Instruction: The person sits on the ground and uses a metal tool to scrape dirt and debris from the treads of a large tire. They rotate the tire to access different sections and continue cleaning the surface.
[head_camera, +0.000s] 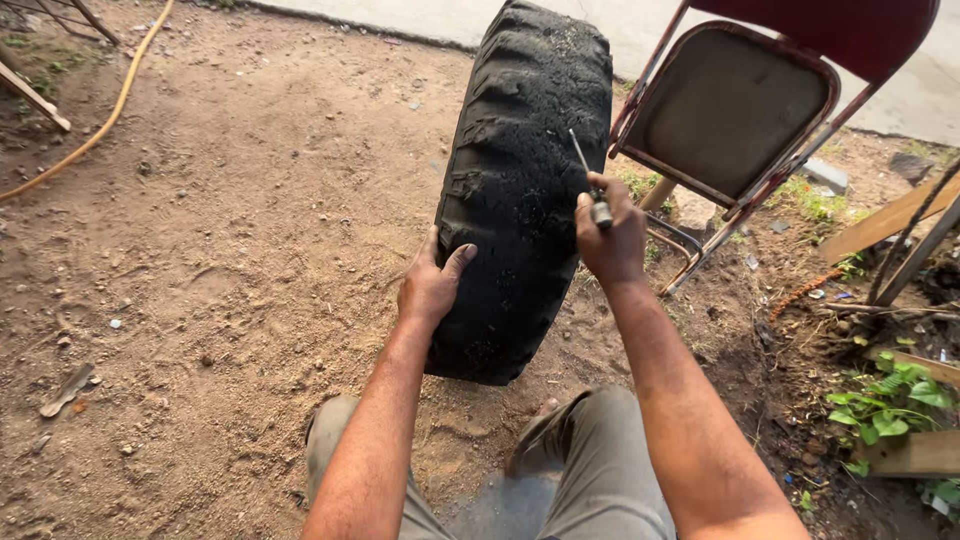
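The black tyre (520, 190) stands upright on its tread on the bare dirt ground (230, 250), just in front of your knees, its worn, cracked tread facing you. Your left hand (432, 285) lies flat against its left flank, fingers together round the side and the thumb laid across the tread. Keep that palm pressed firm, since it looks to be all that keeps the tyre from rolling or tipping.

Your right hand (612, 235) is closed in a fist round the handle of a thin metal tool (586, 170), whose shaft points up and away, its tip at the right edge of the tread. I judge the tip is being worked into the rubber: push in line with the shaft, not sideways, so it does not skid off towards your left thumb.

Just right of the tyre a folded red metal chair (740, 110) leans; mind your elbow near its legs. A yellow hose (110, 115) crosses the ground's far left corner, well apart.
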